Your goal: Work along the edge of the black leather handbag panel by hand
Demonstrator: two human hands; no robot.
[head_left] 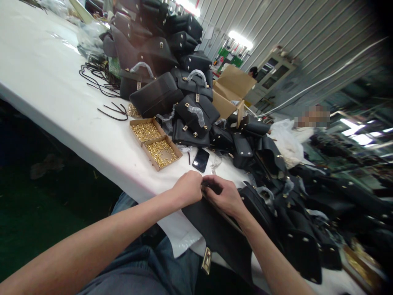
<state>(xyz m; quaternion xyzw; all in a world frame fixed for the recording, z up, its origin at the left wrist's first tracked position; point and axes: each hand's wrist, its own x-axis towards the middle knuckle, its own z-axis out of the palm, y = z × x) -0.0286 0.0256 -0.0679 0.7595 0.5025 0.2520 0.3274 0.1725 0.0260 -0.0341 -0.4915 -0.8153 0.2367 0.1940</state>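
Observation:
A black bag (221, 233) with a gold clasp (206, 260) lies across my lap and the table edge. My left hand (190, 187) is closed in a fist at the bag's far end; what its fingers hold is hidden. Touching it, my right hand (223, 194) has thumb and fingers curled round the bag's edge. A dark phone (201, 159) lies just beyond my hands. To the left of the phone, two cardboard trays (157, 167) hold small gold-coloured metal pieces (145, 132).
Black bags (156, 95) are piled at the back and down the right side. Dark cords (115, 111) lie on the white table (55, 94). An open carton (235, 82) stands behind the pile. Another person (303, 133) is at the back right.

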